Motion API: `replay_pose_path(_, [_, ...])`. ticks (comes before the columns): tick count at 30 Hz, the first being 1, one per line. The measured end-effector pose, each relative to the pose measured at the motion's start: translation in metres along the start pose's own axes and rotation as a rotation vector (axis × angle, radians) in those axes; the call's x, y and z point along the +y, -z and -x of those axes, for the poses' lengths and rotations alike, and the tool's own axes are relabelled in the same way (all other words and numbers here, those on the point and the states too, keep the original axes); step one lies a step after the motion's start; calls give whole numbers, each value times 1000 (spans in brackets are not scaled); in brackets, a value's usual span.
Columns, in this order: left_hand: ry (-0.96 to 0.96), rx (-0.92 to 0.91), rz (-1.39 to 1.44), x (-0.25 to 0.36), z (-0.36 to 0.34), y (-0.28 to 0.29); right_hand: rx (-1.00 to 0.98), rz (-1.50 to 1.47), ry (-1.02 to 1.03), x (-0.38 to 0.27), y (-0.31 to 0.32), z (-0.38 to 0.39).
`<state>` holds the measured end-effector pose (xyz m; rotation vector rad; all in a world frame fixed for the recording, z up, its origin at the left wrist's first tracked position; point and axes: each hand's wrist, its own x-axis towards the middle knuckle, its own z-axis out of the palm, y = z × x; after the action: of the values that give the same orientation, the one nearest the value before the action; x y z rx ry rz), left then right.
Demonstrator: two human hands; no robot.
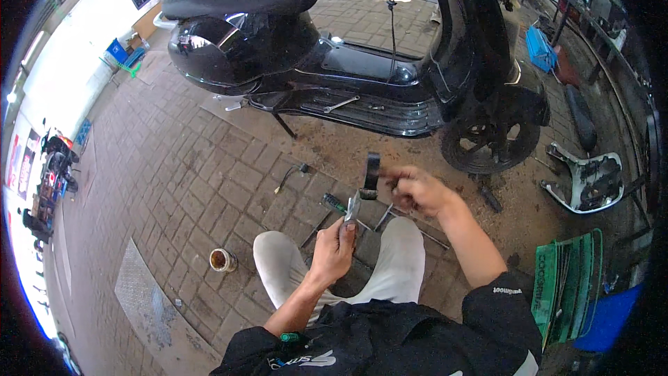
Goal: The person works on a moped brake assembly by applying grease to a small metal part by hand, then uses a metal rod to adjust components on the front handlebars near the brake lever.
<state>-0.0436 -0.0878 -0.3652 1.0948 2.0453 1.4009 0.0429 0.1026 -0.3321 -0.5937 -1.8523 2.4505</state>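
My left hand (332, 251) is closed round a silver metal tool (351, 210), held upright between my knees; its exact kind is hard to make out. At the tool's upper end stands a black curved piece (372, 170), like a short band. My right hand (417, 191) is just right of that piece, index finger stretched toward it and the other fingers curled. Whether the fingertip touches it, I cannot tell. Below, on the paving, lie a green-and-black handle (334, 202) and thin metal rods (435, 238), partly hidden by my legs and hand.
A black scooter (278, 56) stands ahead, with a wrench (342, 104) on its footboard. An open tin of brown stuff (223, 260) is left of my knee. A small connector with wire (291, 175) lies ahead. At right are a body panel (588, 181) and green crate (570, 285).
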Motion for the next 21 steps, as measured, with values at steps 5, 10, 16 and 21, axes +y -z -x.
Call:
replay_pose_path(5, [34, 89, 9, 6, -7, 14, -224, -10, -3, 24, -27, 14])
replay_pose_path(10, [37, 100, -17, -2, -12, 12, -269, -76, 20, -2, -32, 32])
replay_pose_path(16, [-1, 46, -15, -2, -13, 3, -91, -41, 179, -18, -12, 14])
replay_pose_path(21, [40, -12, 19, 0, -5, 2, -14, -159, 170, -6, -8, -1])
